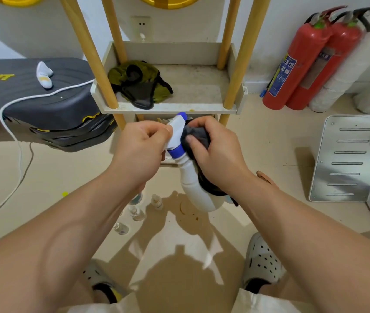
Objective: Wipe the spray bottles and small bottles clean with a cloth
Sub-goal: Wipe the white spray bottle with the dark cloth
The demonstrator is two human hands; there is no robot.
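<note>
Findings, left to right:

On the floor, under the left forearm, sits a cluster of small bottles. At least three are visible, and the arm may hide others. No hand touches them. Whether they have been wiped cannot be told.

Left hand: fingers curled, pinching the white trigger head of the spray bottle and steadying it.

The bottle is held in the air in front of the shelf, touching neither shelf nor floor. It is tilted, with the head up and away and the body down toward the person.

A dark cloth is bunched against the right side of the head and blue collar, and its tail hangs along the bottle's body.

Right hand: fingers curled round the cloth, thumb pressing it onto the bottle.

Two extinguishers stand against the wall, well apart from the work.

Judgement: the step in hand is wiping the head and neck of the spray bottle. The next move likely calls for running the cloth down the body while the left hand keeps its pinch, perhaps turning the bottle to reach the far side. The small bottles would then follow
</note>
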